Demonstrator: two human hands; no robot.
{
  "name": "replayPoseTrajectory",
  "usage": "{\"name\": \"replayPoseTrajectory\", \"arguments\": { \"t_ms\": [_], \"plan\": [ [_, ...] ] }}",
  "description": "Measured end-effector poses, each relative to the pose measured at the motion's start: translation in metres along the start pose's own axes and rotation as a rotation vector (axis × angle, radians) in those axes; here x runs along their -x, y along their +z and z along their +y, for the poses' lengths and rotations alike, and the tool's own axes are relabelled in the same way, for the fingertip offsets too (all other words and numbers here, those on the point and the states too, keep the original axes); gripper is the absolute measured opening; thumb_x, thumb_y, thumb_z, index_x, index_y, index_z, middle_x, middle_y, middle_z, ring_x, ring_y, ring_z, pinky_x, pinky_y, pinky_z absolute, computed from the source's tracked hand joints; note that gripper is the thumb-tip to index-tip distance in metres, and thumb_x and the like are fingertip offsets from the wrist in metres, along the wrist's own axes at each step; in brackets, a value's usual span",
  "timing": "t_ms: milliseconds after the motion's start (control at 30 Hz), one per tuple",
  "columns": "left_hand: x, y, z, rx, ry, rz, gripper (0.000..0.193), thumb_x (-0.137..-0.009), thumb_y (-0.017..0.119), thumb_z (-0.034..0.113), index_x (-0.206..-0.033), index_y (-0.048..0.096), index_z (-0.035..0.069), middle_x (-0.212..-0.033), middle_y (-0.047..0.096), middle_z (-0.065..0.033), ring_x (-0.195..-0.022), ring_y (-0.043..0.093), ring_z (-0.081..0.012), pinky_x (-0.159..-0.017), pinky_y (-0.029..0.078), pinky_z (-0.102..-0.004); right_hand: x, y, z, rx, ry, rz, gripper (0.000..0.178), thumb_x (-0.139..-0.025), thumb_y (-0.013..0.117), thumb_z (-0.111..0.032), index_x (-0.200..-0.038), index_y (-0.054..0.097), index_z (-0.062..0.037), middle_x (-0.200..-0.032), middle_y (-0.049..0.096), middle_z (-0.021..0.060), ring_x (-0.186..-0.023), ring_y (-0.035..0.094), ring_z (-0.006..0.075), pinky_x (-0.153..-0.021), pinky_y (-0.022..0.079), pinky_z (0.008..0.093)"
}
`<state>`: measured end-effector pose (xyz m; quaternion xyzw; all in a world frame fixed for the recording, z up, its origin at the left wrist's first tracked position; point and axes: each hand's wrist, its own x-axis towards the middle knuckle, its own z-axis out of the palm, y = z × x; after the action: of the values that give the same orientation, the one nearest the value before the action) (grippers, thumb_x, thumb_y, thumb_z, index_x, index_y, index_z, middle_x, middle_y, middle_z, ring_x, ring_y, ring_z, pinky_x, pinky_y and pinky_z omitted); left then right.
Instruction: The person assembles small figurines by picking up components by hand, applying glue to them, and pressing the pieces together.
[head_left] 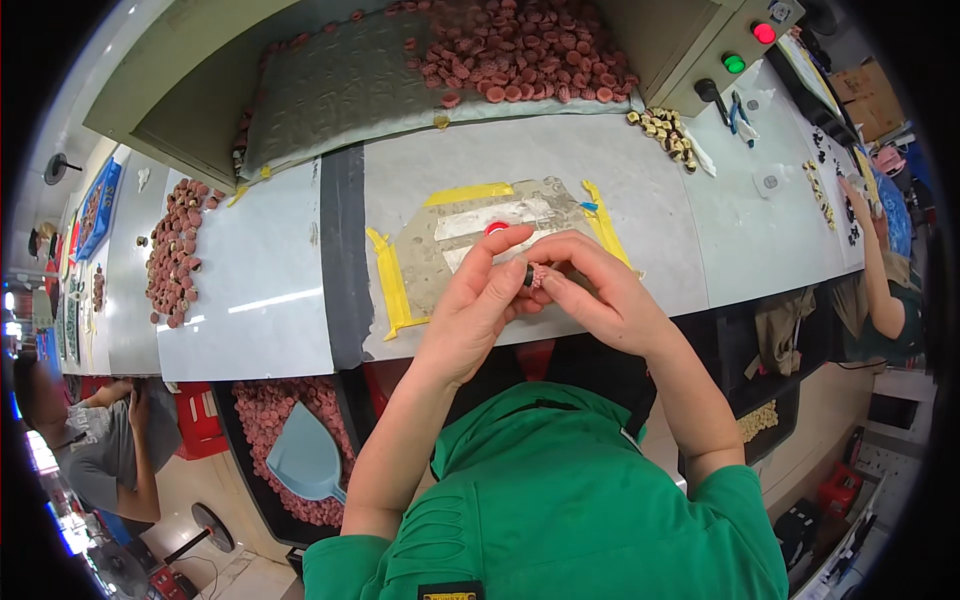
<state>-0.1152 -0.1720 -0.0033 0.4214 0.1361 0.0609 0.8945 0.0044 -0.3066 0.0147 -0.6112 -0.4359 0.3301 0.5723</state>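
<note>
My two hands meet above the taped work patch in front of me. Between the thumb and fingers of my left hand (pixel 484 290) is a small dark piece (pixel 529 275). My right hand (pixel 603 293) pinches a small pink, bumpy piece (pixel 541 275), pressed up against the dark one. Fingers cover most of both pieces. Just beyond my left fingers, a red round thing with a white centre (pixel 497 229) shows on the grey patch (pixel 420 262), which yellow tape (pixel 391 285) borders.
Pink cup-shaped pieces (pixel 530 50) heap inside the machine opening. More pink pieces (pixel 175 255) lie at left, cream-and-dark pieces (pixel 665 135) at right. Below the table edge, a bin of pink pieces (pixel 250 410) holds a blue scoop (pixel 305 455). Co-workers sit at both sides.
</note>
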Motion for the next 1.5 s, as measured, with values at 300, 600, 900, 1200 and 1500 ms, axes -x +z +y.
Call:
{"name": "replayPoseTrajectory", "arguments": {
  "t_ms": [300, 600, 900, 1200, 1500],
  "plan": [
    [-0.004, 0.005, -0.006, -0.082, 0.065, 0.007, 0.036, -0.099, 0.049, 0.023, -0.13, 0.041, 0.005, -0.101, 0.061, -0.0049, -0.089, 0.055, -0.0097, -0.081, 0.045, -0.0258, -0.001, 0.0, 0.01, -0.018, -0.023, 0.01, 0.014, -0.092, 0.051, -0.007, -0.105, 0.055, -0.0011, -0.105, 0.054, 0.0086, -0.087, 0.057, 0.0147, -0.077, 0.047, 0.0274],
    [0.023, -0.013, 0.027, -0.736, 0.135, 0.107, 0.03, -0.092, 0.058, 0.01, -0.12, 0.051, 0.003, -0.101, 0.062, -0.0053, -0.094, 0.059, -0.0105, -0.084, 0.047, -0.0243, 0.006, -0.032, -0.005, 0.251, -0.077, 0.049, 0.022, -0.088, 0.058, -0.01, -0.108, 0.058, -0.0024, -0.104, 0.057, 0.0096, -0.098, 0.057, 0.0203, -0.084, 0.046, 0.0301],
    [0.046, -0.18, 0.143, -1.906, 0.373, 0.855, 0.019, -0.089, 0.058, 0.012, -0.106, 0.062, 0.005, -0.106, 0.061, -0.0115, -0.099, 0.057, -0.0276, -0.086, 0.045, -0.0357, -0.039, -0.151, 0.018, 0.832, -0.044, 0.512, 0.017, -0.086, 0.06, -0.009, -0.103, 0.062, -0.0057, -0.097, 0.06, 0.0091, -0.092, 0.056, 0.0245, -0.079, 0.045, 0.0337],
    [-0.064, -0.094, 0.117, -1.775, 0.759, 0.355, 0.023, -0.083, 0.062, 0.011, -0.105, 0.063, 0.004, -0.104, 0.063, -0.0145, -0.099, 0.057, -0.0334, -0.087, 0.045, -0.0399, -0.078, -0.168, 0.046, 1.362, -0.263, 0.38, 0.012, -0.077, 0.062, -0.007, -0.087, 0.058, -0.0101, -0.088, 0.059, 0.0045, -0.09, 0.055, 0.0247, -0.08, 0.041, 0.0372],
    [-0.14, -0.076, 0.095, -1.436, 0.559, 0.429, 0.025, -0.085, 0.063, 0.022, -0.106, 0.063, 0.009, -0.09, 0.064, -0.0148, -0.079, 0.061, -0.0293, -0.073, 0.049, -0.0379, -0.052, -0.126, 0.012, 1.235, -0.305, 0.1, 0.013, -0.077, 0.062, -0.003, -0.088, 0.059, -0.0087, -0.087, 0.06, 0.0065, -0.087, 0.056, 0.0262, -0.079, 0.044, 0.0377]
  ]
}}
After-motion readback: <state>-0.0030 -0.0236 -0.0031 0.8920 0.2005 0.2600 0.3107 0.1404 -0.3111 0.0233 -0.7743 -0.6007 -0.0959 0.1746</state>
